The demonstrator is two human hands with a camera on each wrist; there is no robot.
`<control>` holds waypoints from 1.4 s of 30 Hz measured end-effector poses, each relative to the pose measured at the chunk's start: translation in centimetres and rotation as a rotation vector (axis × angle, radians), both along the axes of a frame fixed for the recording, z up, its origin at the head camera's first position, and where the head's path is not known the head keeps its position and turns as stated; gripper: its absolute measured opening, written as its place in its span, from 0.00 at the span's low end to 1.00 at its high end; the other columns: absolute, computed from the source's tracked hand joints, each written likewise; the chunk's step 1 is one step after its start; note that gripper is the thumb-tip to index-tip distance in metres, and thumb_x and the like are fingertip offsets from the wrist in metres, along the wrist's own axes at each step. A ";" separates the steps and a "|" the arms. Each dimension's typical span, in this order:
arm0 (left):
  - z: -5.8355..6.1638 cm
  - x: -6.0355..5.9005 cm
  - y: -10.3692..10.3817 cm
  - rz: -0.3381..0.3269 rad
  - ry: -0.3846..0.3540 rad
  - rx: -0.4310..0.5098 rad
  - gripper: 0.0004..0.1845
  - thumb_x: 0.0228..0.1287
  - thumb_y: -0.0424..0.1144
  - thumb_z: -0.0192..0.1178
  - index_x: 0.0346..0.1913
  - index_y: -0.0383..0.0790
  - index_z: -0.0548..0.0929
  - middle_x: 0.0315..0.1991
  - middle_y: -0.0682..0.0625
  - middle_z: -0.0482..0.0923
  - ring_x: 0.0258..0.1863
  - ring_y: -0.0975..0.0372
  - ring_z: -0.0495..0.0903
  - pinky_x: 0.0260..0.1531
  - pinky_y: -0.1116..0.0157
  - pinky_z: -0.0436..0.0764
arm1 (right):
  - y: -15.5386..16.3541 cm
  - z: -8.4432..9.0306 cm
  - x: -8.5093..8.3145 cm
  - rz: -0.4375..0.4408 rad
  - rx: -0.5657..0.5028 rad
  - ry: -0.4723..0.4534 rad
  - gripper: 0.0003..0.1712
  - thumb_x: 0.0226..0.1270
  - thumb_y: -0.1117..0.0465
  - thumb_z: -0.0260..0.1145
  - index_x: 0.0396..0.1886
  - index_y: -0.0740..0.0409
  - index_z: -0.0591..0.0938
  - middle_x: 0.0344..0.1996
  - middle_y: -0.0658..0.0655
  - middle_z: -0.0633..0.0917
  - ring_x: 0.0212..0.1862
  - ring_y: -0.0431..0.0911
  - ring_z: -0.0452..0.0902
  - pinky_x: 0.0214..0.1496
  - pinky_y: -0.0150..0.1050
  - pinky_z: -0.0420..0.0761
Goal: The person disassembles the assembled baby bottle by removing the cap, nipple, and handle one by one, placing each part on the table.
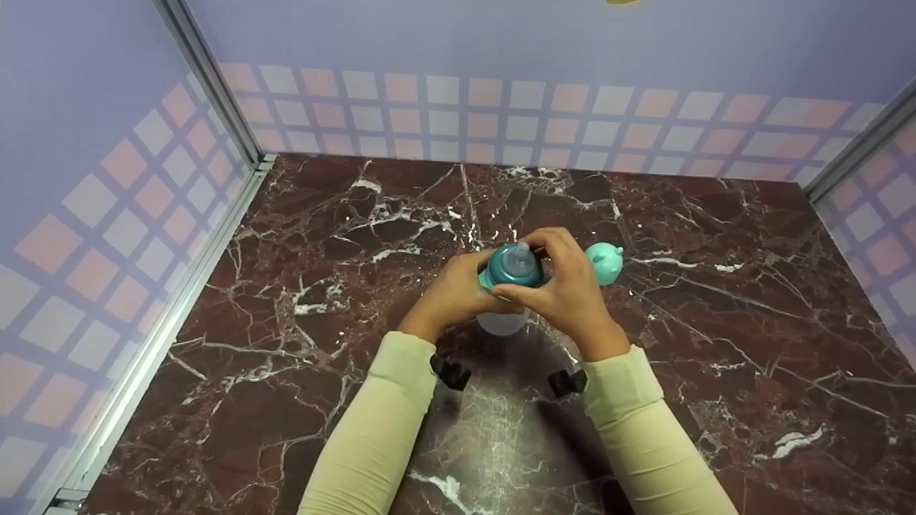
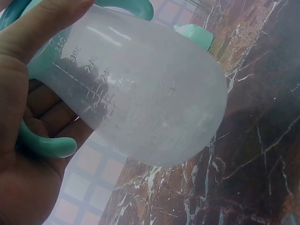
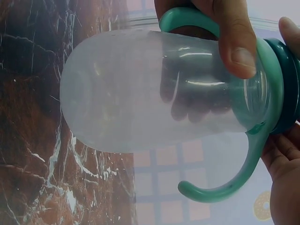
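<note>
A baby bottle with a translucent, marked body (image 3: 117, 93) is held just above the table by both hands. Its teal collar (image 1: 526, 275) and clear teat point up in the head view. My left hand (image 1: 458, 293) grips the upper body, thumb on one side and fingers behind it, by the mint-green handles (image 3: 225, 192). My right hand (image 1: 572, 293) holds the collar between thumb and fingers. Right of that hand, a mint-green cap (image 1: 605, 263) lies on the table. In both wrist views the bottle body looks cloudy; its contents are hard to make out.
The dark red marbled table (image 1: 715, 322) reaches back to a wall (image 1: 458, 36) with pink and white squares. Another wall (image 1: 71, 143) borders the left side, with a metal rail (image 1: 164, 315) at its foot.
</note>
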State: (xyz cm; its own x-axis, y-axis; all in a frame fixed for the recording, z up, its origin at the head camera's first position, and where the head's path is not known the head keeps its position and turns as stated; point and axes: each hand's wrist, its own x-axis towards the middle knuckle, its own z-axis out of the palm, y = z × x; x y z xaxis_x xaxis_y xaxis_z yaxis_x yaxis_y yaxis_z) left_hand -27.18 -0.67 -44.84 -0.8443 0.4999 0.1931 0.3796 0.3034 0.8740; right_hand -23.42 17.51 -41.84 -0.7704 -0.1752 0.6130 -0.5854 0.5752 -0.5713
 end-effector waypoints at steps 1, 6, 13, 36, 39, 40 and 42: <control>0.0 0.0 0.0 0.000 -0.001 0.001 0.35 0.40 0.53 0.79 0.57 0.58 0.80 0.47 0.62 0.83 0.46 0.69 0.81 0.51 0.65 0.79 | 0.0 0.0 0.0 0.002 0.000 -0.001 0.38 0.39 0.41 0.81 0.45 0.59 0.79 0.44 0.55 0.79 0.47 0.47 0.76 0.54 0.40 0.76; -0.2 0.0 0.0 -0.012 -0.009 0.008 0.34 0.40 0.51 0.80 0.56 0.57 0.81 0.46 0.61 0.84 0.45 0.68 0.82 0.50 0.65 0.80 | 0.1 -0.2 0.0 0.020 -0.014 -0.004 0.36 0.41 0.44 0.81 0.45 0.60 0.79 0.44 0.55 0.80 0.47 0.44 0.76 0.53 0.40 0.77; -0.5 0.0 -0.2 -0.034 -0.015 0.013 0.35 0.41 0.55 0.78 0.57 0.57 0.80 0.48 0.61 0.83 0.46 0.68 0.81 0.50 0.65 0.80 | 0.2 -0.5 0.0 0.059 -0.046 -0.024 0.33 0.44 0.48 0.81 0.47 0.58 0.80 0.46 0.53 0.81 0.49 0.43 0.76 0.55 0.37 0.77; -0.4 -0.2 -0.3 -0.026 0.022 -0.013 0.36 0.41 0.55 0.78 0.58 0.57 0.79 0.51 0.60 0.83 0.51 0.67 0.80 0.56 0.63 0.78 | 1.0 -0.5 -0.1 0.231 -0.096 -0.111 0.33 0.51 0.64 0.75 0.59 0.54 0.77 0.55 0.55 0.81 0.57 0.45 0.77 0.61 0.34 0.77; -0.4 -0.3 -0.3 -0.029 0.013 -0.008 0.35 0.41 0.55 0.78 0.58 0.57 0.80 0.51 0.61 0.82 0.51 0.69 0.80 0.56 0.64 0.77 | 1.0 -0.5 -0.1 0.264 -0.118 -0.140 0.33 0.52 0.65 0.73 0.60 0.53 0.77 0.56 0.54 0.81 0.59 0.44 0.77 0.62 0.38 0.77; -0.4 -0.3 -0.2 -0.030 0.009 -0.006 0.35 0.40 0.55 0.78 0.57 0.58 0.80 0.50 0.62 0.82 0.51 0.69 0.80 0.56 0.64 0.77 | 1.0 -0.5 -0.1 0.274 -0.128 -0.150 0.33 0.52 0.66 0.72 0.61 0.53 0.76 0.57 0.55 0.80 0.59 0.44 0.76 0.63 0.41 0.76; -0.4 -0.3 -0.2 -0.030 -0.001 -0.003 0.35 0.40 0.56 0.78 0.56 0.58 0.80 0.50 0.63 0.82 0.51 0.70 0.80 0.56 0.65 0.77 | 0.9 -0.5 -0.1 0.289 -0.143 -0.166 0.34 0.52 0.68 0.71 0.61 0.52 0.76 0.58 0.53 0.80 0.60 0.43 0.76 0.64 0.43 0.76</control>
State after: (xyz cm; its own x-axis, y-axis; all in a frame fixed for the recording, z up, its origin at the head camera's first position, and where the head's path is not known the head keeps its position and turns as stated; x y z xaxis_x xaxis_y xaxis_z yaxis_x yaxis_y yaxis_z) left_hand -27.50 -0.89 -45.28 -0.8289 0.5258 0.1909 0.3877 0.2940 0.8736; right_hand -23.50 18.44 -42.34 -0.7927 -0.3222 0.5175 -0.6045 0.3069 -0.7351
